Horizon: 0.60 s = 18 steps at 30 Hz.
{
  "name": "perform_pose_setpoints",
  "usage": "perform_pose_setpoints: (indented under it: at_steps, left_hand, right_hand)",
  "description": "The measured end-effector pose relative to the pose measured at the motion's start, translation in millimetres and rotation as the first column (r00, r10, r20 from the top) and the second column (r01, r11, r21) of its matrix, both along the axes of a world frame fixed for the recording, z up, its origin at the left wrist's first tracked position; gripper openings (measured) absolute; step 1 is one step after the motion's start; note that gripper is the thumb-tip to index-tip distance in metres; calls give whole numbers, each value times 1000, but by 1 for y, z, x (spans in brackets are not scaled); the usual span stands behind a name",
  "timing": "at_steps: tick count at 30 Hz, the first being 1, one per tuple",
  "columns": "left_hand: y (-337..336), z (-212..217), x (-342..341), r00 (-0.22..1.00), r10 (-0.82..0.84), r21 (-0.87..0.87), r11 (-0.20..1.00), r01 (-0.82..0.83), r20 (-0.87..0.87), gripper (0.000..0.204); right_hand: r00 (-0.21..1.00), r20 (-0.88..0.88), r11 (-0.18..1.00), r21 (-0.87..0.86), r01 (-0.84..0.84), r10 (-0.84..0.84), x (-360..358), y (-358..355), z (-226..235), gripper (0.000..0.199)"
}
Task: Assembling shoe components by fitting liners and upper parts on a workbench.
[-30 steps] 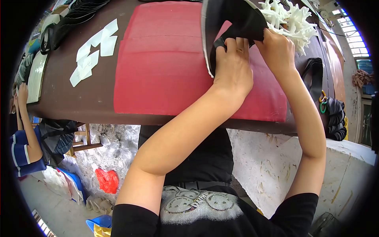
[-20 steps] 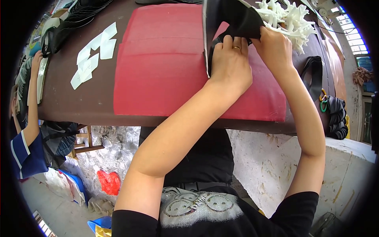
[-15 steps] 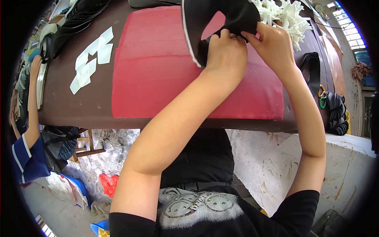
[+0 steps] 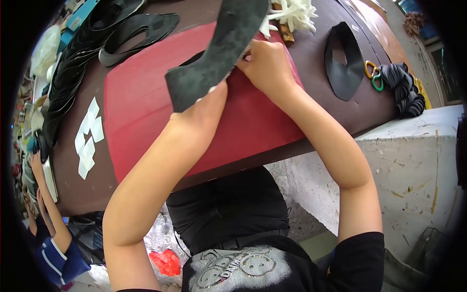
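Note:
A black leather shoe upper (image 4: 204, 70), curved and dull grey-black on the face toward me, is held up over the red mat (image 4: 141, 112). My left hand (image 4: 206, 104) grips its near edge from below; most of those fingers are hidden behind the piece, with fingertips showing at the edge. My right hand (image 4: 270, 63) pinches the right edge between thumb and fingers, partly covering the spot. A similar flat black upper (image 4: 343, 61) with a cut-out middle lies right of the mat.
Stacked black uppers (image 4: 78, 73) line the table's left, beside a loose one (image 4: 141, 36). White paper pieces (image 4: 88, 141) lie left of the mat. White branching pieces (image 4: 294, 14) sit far back. Bundled black pieces (image 4: 401, 87) rest at right. A co-worker's arm (image 4: 48, 204) is at far left.
The view has turned rightward and the table appears tilted. The held upper has turned, showing its grey-black face. My left hand has moved left and lower, apart from my right hand.

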<state>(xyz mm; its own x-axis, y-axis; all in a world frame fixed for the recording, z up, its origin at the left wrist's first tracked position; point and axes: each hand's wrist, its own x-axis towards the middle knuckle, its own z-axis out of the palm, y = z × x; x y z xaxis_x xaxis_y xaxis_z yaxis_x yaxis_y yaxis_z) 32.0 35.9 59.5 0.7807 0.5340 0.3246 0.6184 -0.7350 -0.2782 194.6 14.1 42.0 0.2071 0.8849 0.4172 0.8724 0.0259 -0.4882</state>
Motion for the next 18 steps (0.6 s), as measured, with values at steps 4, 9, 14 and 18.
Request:
perform_pose_setpoints:
  at_steps: [4, 9, 14, 18]
  left_hand:
    - [15, -39, 13, 952, -200, 345, 932, 113, 231, 10]
    - [13, -28, 26, 997, 77, 286, 956, -70, -16, 12]
    - [-1, -36, 33, 978, 207, 274, 942, -192, -25, 11]
    - [15, -31, 27, 993, 120, 260, 959, -116, -1, 13]
  right_hand:
    - [999, 24, 992, 122, 23, -26, 7, 4, -5, 23]
    - [997, -73, 998, 64, -7, 11, 11, 3, 9, 26]
    - [988, -102, 988, 93, 124, -114, 17, 10, -6, 22]
    - [990, -26, 988, 72, 138, -137, 6, 16, 0, 24]
